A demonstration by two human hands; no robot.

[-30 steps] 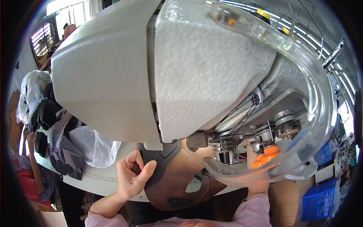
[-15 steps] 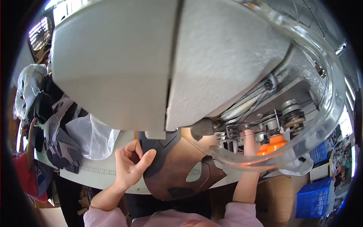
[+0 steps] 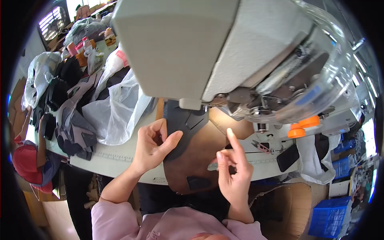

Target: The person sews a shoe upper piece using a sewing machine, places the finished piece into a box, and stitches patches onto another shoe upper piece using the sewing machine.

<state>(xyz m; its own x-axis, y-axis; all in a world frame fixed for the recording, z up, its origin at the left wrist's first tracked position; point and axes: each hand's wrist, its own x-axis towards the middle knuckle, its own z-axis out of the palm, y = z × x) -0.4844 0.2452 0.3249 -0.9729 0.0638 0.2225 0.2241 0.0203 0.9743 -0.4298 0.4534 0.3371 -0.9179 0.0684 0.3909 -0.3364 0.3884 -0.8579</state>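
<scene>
A brown and black sheet piece that looks like a shoe upper lies on the sewing machine's bed, its upper end below the machine head. My left hand is at its left edge, thumb stretched over the black trim, the other fingers loosely curled and apart from the thumb. My right hand hovers above its right side. The index finger points up toward the seam line, the thumb stands apart and the other fingers are bent; nothing shows in it. Whether the fingertip touches is unclear.
Thread snips and a black phone lie at the right. Orange knobs stick out from the machine. Plastic bags and more shoe pieces are on the left. A person in a red cap is at far left.
My right hand has come down from behind the machine's thread parts to over the brown piece. The view has shifted, showing more table. My left hand stays at the piece's left edge.
</scene>
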